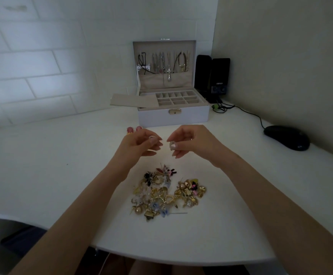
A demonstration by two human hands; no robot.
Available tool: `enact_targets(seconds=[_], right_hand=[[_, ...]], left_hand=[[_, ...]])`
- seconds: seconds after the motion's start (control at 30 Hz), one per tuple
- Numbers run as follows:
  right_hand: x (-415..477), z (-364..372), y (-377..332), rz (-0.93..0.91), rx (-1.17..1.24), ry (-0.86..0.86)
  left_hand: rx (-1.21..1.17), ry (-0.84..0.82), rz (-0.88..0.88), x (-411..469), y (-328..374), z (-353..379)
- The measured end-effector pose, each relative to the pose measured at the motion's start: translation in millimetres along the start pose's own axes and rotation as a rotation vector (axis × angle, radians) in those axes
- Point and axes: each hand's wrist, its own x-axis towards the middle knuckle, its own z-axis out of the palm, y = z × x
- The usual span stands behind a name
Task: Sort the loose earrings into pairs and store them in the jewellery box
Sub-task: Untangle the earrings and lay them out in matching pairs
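A white table (42,165) fills the view. At the left of the box a flat beige tray (131,100) sticks out sideways from its top. Nearer, two pink earrings (133,129) lie on the table just behind the left hand (140,143), partly hidden by it. That hand is raised above the table, fingers curled, pinching a small silver earring (151,137). Nearer than both hands, the pile of earrings (167,195) lies on the table, gold, black, blue and pink pieces tangled together. At the back stands the jewellery box (172,115), lid up with necklaces hanging inside, its small compartments showing. The right hand (193,141), close to the left one but apart, pinches a round pale earring (172,145) at its fingertips. Right of the box stand two black speakers (213,76), and further right sits a black mouse (286,137)
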Motion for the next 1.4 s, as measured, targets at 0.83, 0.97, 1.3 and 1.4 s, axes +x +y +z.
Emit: enact_targets(seconds=[0.83,0.97,1.3,1.4], right_hand=[[95.0,60.4,24.3,0.149,-0.170,0.154],[97.7,68.2,22.7,0.145,-0.295,0.181],[93.4,70.8,16.4,0.138,-0.365,0.160],[93.9,69.3,16.7,0.144,-0.382,0.159]], left_hand=[[0.535,0.318,-0.036,38.3,-53.0,-46.0],[0.617,0.357,-0.018,39.8,-57.0,-44.0],[0.630,0.374,-0.005,41.3,-61.3,-43.6],[0.609,0.371,-0.006,41.4,-61.3,-43.9]])
